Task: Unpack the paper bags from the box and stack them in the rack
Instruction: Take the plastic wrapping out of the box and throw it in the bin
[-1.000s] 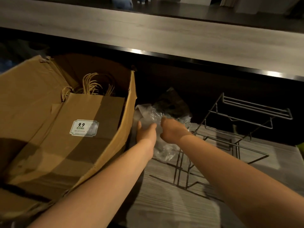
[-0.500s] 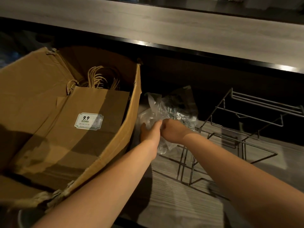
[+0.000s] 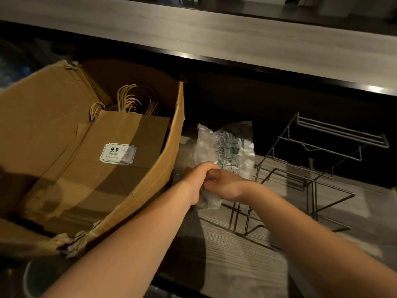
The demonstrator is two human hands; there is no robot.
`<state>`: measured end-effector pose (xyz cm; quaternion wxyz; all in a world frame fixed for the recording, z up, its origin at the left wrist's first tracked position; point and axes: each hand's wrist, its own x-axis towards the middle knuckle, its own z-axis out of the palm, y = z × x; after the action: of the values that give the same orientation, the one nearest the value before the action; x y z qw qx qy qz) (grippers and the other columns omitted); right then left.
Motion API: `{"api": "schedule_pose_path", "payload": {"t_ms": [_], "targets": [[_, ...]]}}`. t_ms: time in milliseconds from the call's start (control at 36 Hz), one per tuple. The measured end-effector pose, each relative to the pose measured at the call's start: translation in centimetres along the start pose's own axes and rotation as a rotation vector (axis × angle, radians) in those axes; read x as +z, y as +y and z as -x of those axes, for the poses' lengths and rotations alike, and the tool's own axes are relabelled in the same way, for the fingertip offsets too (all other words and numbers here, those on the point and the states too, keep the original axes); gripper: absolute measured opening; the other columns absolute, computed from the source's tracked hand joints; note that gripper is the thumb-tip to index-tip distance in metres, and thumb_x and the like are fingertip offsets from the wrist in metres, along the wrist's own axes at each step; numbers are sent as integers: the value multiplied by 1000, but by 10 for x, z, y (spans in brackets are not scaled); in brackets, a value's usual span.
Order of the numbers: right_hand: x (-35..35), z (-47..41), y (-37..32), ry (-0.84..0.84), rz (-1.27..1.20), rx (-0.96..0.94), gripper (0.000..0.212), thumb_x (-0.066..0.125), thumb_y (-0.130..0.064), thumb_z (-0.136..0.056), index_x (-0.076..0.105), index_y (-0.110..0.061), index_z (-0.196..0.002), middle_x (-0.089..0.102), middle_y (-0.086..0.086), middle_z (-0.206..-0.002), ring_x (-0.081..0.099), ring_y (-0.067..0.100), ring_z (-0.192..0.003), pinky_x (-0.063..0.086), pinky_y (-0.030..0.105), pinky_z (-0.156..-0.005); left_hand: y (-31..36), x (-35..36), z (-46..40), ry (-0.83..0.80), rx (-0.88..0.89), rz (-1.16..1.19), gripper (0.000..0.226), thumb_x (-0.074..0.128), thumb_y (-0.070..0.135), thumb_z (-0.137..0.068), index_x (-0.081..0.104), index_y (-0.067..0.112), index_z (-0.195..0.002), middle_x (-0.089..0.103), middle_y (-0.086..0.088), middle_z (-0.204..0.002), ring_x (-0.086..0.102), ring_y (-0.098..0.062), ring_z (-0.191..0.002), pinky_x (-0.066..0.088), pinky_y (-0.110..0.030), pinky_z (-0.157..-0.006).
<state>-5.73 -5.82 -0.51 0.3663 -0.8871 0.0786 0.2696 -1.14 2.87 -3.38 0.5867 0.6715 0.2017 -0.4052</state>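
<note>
A view from the head, looking down in dim light at a person's two bare forearms reaching forward over a grey wood-grain shelf [image 3: 236,265]. On the left sits an open cardboard box [image 3: 150,179], its near edge torn. Inside it lies a flat stack of brown paper bags [image 3: 120,179], their twisted paper handles bunched at the far end; the top bag carries a white sticker [image 3: 118,153] printed "9.9". On the right stands a wire rack [image 3: 311,175], dark metal, holding nothing that can be seen. Between box and rack, both hands meet on a crumpled piece of clear plastic wrap [image 3: 221,147], which has some green print on it. The left hand [image 3: 198,179] curls its fingers round the lower part of the wrap; the right hand [image 3: 227,186] grips it just beside, the two hands touching. The wrap rises above the hands and partly overlaps the rack's left edge. Judging by this, the task has barely started: the bags are all in the box, none is in the rack, and the hands are busy with packaging rather than a bag. What remains is likely to set the wrap aside, lift the bags out, and stack them in the rack.
</note>
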Motion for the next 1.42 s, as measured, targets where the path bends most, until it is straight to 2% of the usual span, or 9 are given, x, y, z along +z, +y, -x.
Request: {"api": "schedule_pose_path", "payload": {"t_ms": [83,278,528,667,778,917,1056,1194,1417], "targets": [[3,8,3,60,-72,-50,21,47,-13,-96,61,-16,-110,61,0,-103,56,15,-98,45,29,-84,3,-1,10,-24,3,-59,18,66,30,-81,64,13,-76,63,-5,-80,54,-20,-72,40,-28,-62],[11,40,12,418,-290,-275,6,63,-18,-89,60,-22,-92,63,-7,-86,59,2,-79,47,20,-71,13,9,51,32,336,6,16,57,22,-93,64,16,-106,61,2,-83,55,-9,-74,38,-23,-57],[-16,73,-1,901,-357,-227,72,59,-66,-73,32,-41,-135,28,-20,-133,29,3,-131,28,31,-108,30,0,107,33,566,-22,19,54,36,-93,63,21,-87,64,1,-92,55,-7,-81,41,-25,-71],[-26,75,-30,744,-563,-284,109,55,-81,-60,5,-45,-150,6,-29,-146,11,-2,-138,20,35,-113,42,-13,128,19,719,-6,25,56,35,-89,56,20,-70,66,1,-83,60,-13,-87,44,-28,-74],[-28,74,-53,559,-799,-392,111,67,-75,-59,4,-53,-147,22,-23,-153,33,1,-137,39,30,-107,53,-27,139,-157,682,134,29,54,35,-90,71,16,-104,73,-1,-106,65,-14,-106,49,-33,-95],[-26,72,-82,505,-944,-535,97,79,-52,-67,24,-43,-146,54,-14,-135,59,3,-117,54,24,-91,63,-51,146,-304,641,292,44,53,34,-88,64,9,-122,67,-16,-121,62,-29,-116,43,-49,-105],[-23,68,-112,574,-929,-586,66,74,-31,-73,45,-32,-132,63,-7,-120,65,10,-108,56,35,-89,70,-71,156,-1,808,233,19,60,26,-89,64,19,-107,71,-5,-105,69,-17,-98,56,-33,-82],[-17,62,-146,555,-870,-642,48,72,-24,-83,51,-30,-125,66,-3,-114,67,14,-102,57,40,-86,75,-105,164,255,945,102,36,64,56,-63,51,55,-96,60,6,-119,60,-14,-110,50,-46,-94],[-2,51,-201,359,-838,-710,39,67,-13,-89,53,-28,-122,67,-3,-113,69,15,-100,58,35,-82,71,-161,178,94,839,297,21,55,28,-93,67,27,-110,75,2,-100,71,-15,-94,56,-37,-83]]}}
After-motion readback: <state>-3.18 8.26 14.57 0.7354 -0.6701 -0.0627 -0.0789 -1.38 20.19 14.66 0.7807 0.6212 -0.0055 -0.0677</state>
